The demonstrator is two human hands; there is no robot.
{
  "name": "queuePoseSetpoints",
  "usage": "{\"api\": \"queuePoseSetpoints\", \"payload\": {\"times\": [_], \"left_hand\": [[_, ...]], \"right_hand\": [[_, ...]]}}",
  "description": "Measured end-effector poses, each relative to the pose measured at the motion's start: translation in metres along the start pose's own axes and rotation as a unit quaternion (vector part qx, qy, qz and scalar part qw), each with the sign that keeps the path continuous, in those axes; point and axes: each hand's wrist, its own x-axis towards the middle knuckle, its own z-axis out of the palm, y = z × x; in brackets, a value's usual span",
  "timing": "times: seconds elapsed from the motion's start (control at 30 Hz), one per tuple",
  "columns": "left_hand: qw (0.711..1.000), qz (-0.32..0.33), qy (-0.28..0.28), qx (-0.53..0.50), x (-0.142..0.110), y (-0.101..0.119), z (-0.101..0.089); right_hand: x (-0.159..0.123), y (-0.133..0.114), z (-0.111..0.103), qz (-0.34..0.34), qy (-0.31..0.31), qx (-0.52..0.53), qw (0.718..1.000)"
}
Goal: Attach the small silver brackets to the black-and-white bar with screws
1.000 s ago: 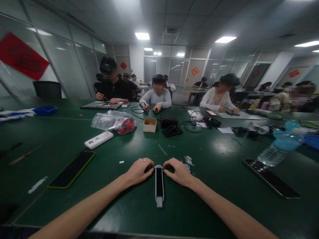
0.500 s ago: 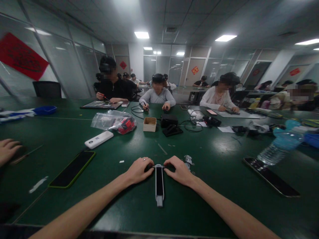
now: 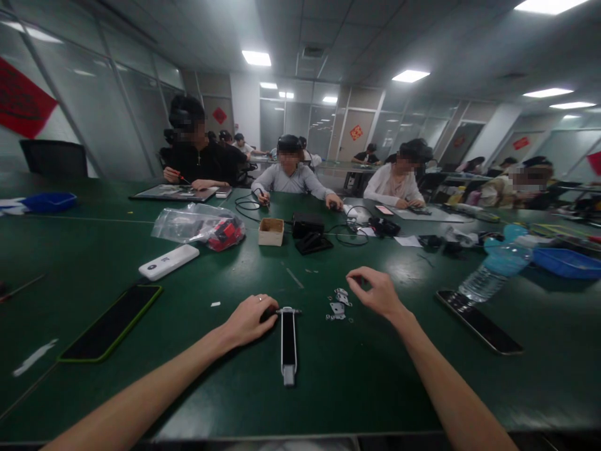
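A long, narrow piece with a light grey frame and a black middle (image 3: 288, 341) lies on the green table in front of me. A thin metal crossbar (image 3: 293, 311) sticks out on both sides of its far end. My left hand (image 3: 251, 321) pinches the crossbar's left end between thumb and fingers. Off to the right, my right hand (image 3: 379, 293) hovers with its index finger and thumb apart, and no object shows between them. Just left of that hand lie small metal plates (image 3: 337, 307) and several tiny rings or clips.
A phone with a green edge (image 3: 113, 322) and a white power bank (image 3: 169, 262) lie left. On the right, a water bottle (image 3: 483, 279) lies by another phone (image 3: 479, 321). A small box (image 3: 271, 232) and plastic bag (image 3: 200, 227) stand further back. People sit across the table.
My right hand has let go of the crossbar's right end and moved right and away from me, uncovering the small metal parts. My left hand stays at the crossbar. The view has turned slightly right.
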Motion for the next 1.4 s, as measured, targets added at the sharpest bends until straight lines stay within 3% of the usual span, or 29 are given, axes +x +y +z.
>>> {"api": "queuePoseSetpoints", "payload": {"times": [0.1,0.23,0.5,1.0,1.23,1.4], "left_hand": [[1.000,0.001,0.000,-0.001,0.000,0.000,0.000],[1.000,0.003,-0.002,0.000,0.001,0.001,-0.002],[1.000,-0.003,-0.009,0.004,0.002,0.001,-0.002],[1.000,-0.003,-0.003,0.001,0.000,0.001,-0.001],[1.000,-0.006,0.028,0.006,-0.001,0.003,-0.002],[0.993,0.019,0.113,0.005,-0.004,0.006,-0.004]], "right_hand": [[-0.001,0.010,-0.010,0.056,-0.123,0.005,0.991],[-0.006,0.025,-0.010,0.143,-0.284,0.005,0.948],[-0.009,0.022,-0.003,0.206,-0.420,0.067,0.881],[-0.003,-0.012,-0.004,0.288,-0.428,-0.012,0.857],[-0.007,-0.003,-0.001,0.220,-0.411,0.069,0.882],[-0.006,-0.024,0.012,0.131,-0.293,0.138,0.937]]}}
